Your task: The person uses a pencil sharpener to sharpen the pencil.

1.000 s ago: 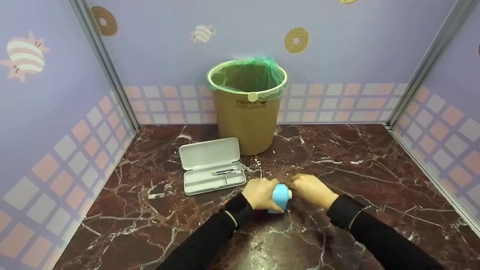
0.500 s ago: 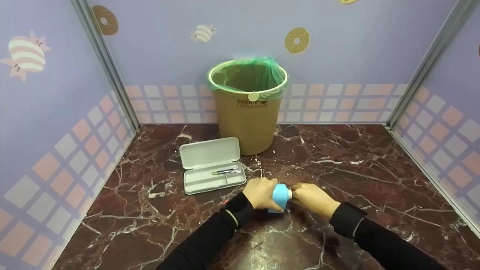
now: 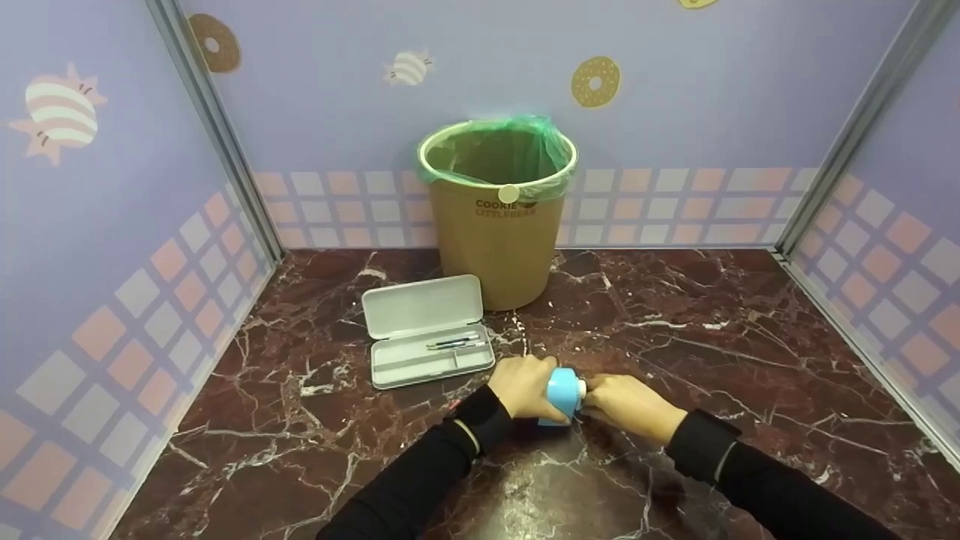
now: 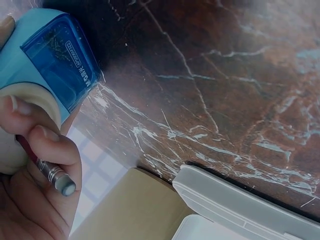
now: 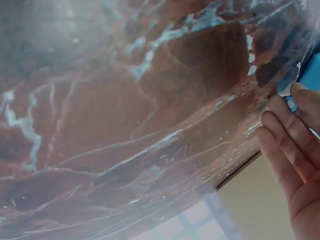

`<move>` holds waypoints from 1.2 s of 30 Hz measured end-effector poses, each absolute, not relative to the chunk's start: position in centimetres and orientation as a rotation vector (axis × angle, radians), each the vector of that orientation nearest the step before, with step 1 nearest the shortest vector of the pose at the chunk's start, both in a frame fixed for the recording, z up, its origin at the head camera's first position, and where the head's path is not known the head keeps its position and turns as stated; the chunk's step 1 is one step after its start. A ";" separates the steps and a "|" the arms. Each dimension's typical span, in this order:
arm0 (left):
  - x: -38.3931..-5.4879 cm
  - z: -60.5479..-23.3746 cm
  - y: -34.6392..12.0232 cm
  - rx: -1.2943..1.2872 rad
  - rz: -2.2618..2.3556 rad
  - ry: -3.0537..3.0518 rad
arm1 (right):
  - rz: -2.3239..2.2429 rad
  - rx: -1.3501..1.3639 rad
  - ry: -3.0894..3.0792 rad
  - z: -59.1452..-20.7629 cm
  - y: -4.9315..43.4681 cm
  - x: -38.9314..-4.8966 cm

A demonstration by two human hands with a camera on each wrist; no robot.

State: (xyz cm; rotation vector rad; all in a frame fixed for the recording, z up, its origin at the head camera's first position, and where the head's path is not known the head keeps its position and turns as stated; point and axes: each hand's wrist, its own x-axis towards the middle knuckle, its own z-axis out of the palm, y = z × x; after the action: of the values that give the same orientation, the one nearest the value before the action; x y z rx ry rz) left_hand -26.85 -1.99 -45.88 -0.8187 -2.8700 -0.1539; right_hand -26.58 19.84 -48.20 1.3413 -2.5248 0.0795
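Observation:
A light blue pencil sharpener (image 3: 561, 394) stands on the marble tabletop (image 3: 675, 315) near its front middle. My left hand (image 3: 525, 386) grips its left side. My right hand (image 3: 626, 405) is against its right end at the white round part. The left wrist view shows the sharpener (image 4: 55, 65) with a dark blue clear drawer. There the right hand (image 4: 30, 210) pinches a red pencil (image 4: 52, 175) with a metal ferrule, its point end hidden at the sharpener. In the right wrist view the right hand's fingers (image 5: 292, 150) curl beside the sharpener's blue edge (image 5: 312, 72).
An open grey pencil case (image 3: 427, 330) with pens (image 3: 454, 343) lies left of the hands. Behind it stands a tan waste bin (image 3: 499, 217) with a green liner. Patterned walls close in the table on three sides.
My right hand has drawn in closer to the sharpener's right end and turned slightly. The left hand and the sharpener have stayed in place.

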 end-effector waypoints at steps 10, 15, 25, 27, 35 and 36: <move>-26.7 -45.9 -1.6 -0.803 -0.157 -2.907 | 0.071 1.432 -2.510 -48.1 20.6 -25.4; -26.8 -45.9 -1.5 -0.807 -0.152 -2.902 | 0.090 1.442 -2.532 -47.7 20.8 -24.8; -27.0 -45.7 -1.8 -0.808 -0.154 -2.922 | 0.078 1.459 -2.372 -45.9 20.8 -23.5; -27.0 -45.7 -1.8 -0.815 -0.158 -2.916 | 0.072 1.460 -2.363 -45.4 20.8 -23.4; -27.2 -45.3 -2.0 -0.833 -0.131 -2.920 | 0.062 1.458 -2.324 -44.0 20.8 -23.6; -27.2 -45.3 -2.0 -0.836 -0.130 -2.919 | 0.054 1.454 -2.312 -43.8 20.8 -23.6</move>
State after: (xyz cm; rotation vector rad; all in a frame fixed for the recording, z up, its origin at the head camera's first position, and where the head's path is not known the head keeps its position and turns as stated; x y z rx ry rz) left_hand -27.23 -1.96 -45.28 -0.8362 -2.9191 -0.1296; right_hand -23.60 20.82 -43.82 1.4545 -2.3122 0.0541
